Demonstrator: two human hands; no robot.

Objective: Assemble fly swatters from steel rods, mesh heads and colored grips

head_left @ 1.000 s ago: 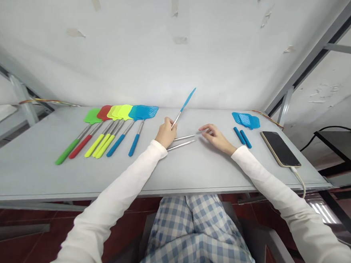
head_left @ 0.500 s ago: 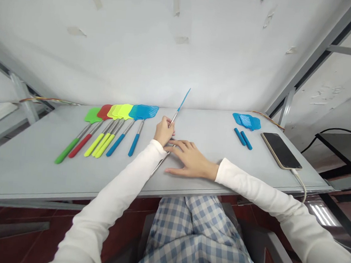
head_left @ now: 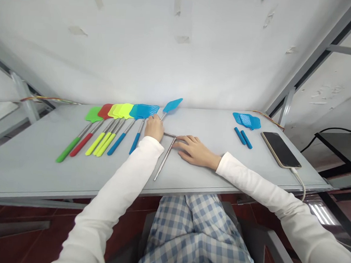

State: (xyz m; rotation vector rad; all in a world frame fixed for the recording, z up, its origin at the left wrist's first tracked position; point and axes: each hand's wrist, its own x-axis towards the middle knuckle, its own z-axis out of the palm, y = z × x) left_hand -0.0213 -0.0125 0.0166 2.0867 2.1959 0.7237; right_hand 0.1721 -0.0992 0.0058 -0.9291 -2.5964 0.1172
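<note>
Compared with the earlier frame, my left hand point(head_left: 154, 129) has moved to the left and carries the blue swatter point(head_left: 173, 105), whose head is now turned so that its flat face shows; my right hand point(head_left: 196, 151) has shifted a little, and the metal rods point(head_left: 164, 159) have come out from under my left sleeve. The blue swatter is near the centre of the frame, just beside the row of swatters point(head_left: 105, 144) on the left of the tabletop point(head_left: 211, 130). My left hand is closed around its shaft, while the right one has its fingers stretched, touching the rods where their ends meet; whether it pinches them I cannot tell. In my judgement, the step in hand is bringing this swatter to the row and steadying the rods. I think the next move calls for lowering the head flat, in line with the others, before the left fingers loosen. In the right of the frame lie the blue grips point(head_left: 242, 138) and loose blue heads point(head_left: 246, 120).
</note>
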